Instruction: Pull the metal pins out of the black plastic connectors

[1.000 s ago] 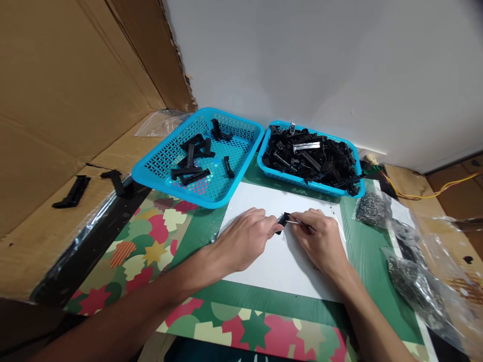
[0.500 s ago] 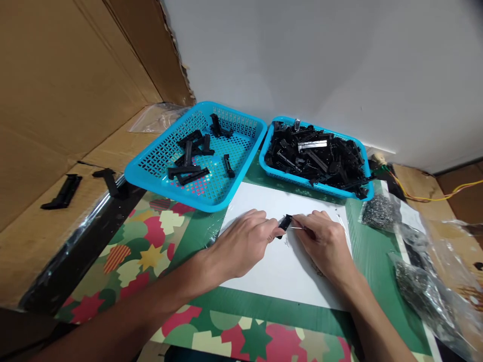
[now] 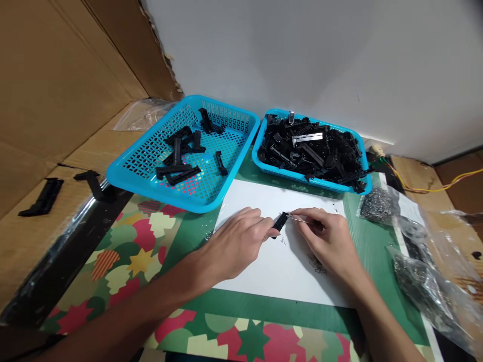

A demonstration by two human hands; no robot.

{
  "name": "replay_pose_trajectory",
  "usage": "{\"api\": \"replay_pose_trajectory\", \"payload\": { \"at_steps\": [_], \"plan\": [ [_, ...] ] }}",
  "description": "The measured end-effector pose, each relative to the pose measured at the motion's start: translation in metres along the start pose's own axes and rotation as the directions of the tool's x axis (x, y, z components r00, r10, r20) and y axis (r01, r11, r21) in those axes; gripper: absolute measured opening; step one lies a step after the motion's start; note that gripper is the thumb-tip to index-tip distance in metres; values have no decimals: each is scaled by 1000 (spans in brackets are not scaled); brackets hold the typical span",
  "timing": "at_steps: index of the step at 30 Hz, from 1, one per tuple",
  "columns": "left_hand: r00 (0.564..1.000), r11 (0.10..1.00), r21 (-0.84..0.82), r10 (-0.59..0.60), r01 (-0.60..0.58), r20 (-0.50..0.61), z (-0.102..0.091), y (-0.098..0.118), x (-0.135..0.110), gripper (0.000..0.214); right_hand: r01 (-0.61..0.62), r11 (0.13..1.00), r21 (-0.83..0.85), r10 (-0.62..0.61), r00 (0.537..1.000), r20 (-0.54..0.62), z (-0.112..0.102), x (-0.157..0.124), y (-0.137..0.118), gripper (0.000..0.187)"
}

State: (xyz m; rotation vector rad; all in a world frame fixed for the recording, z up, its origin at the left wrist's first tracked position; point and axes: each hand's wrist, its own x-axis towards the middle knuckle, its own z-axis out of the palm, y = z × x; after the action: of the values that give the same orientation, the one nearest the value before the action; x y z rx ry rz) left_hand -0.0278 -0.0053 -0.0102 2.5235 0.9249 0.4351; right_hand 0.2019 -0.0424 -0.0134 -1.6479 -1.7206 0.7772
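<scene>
Between the thumb and fingers of my left hand (image 3: 245,239) is a small black plastic part (image 3: 280,221), tilted over the white sheet (image 3: 256,271). My right hand (image 3: 326,236) pinches a thin silver tool (image 3: 302,219) that looks like tweezers. Its tip is at the upper end of the black part; I cannot tell whether they touch. A few tiny metal pieces (image 3: 283,240) lie on the sheet just below the part. A small pile of brownish metal pieces (image 3: 317,265) sits beside my right hand, partly hidden by it.
A blue basket (image 3: 166,198) at the back left holds several black parts. Heaped with more is a second blue basket (image 3: 287,174). Plastic bags of small metal pieces (image 3: 377,203) lie to the right, near yellow and red wires (image 3: 433,189). Two black parts (image 3: 45,196) rest on cardboard at left.
My right hand has drawn slightly right and more of the silver tool shows. The left hand still holds the black part. The whole view has shifted a little.
</scene>
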Motion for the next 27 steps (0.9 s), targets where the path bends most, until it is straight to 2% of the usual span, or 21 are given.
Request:
{"api": "replay_pose_trajectory", "payload": {
  "at_steps": [4,7,11,14,17,20,23,25,27],
  "plan": [
    [1000,1000,-4,-1,1,5,0,0,1,29,-83,993,80,84,996,-12,2,1,-3,22],
    [1000,1000,-5,5,-5,5,-1,-1,1,29,-87,992,96,89,996,-23,4,2,-4,20],
    [1000,1000,3,7,-7,14,-1,0,2,30,-53,997,58,55,998,-32,7,1,-2,19],
    [998,999,-30,-39,40,38,-1,1,2,28,-22,999,27,24,998,-66,8,1,-2,15],
    [995,990,-103,-100,102,23,-3,1,3,27,91,996,19,-88,986,-144,6,-2,-6,13],
    [992,978,-186,-105,90,-70,-6,1,4,29,307,951,25,-295,933,-207,4,-6,-14,14],
    [987,968,-251,-16,-25,-158,-9,1,4,36,512,859,-26,-500,825,-264,5,-11,-22,17],
    [979,960,-263,46,-99,-199,-10,2,4,39,598,798,-73,-590,752,-292,7,-13,-27,19],
    [969,957,-249,92,-150,-230,-10,3,5,39,646,758,-96,-641,708,-295,8,-14,-30,21]
  ]
}}
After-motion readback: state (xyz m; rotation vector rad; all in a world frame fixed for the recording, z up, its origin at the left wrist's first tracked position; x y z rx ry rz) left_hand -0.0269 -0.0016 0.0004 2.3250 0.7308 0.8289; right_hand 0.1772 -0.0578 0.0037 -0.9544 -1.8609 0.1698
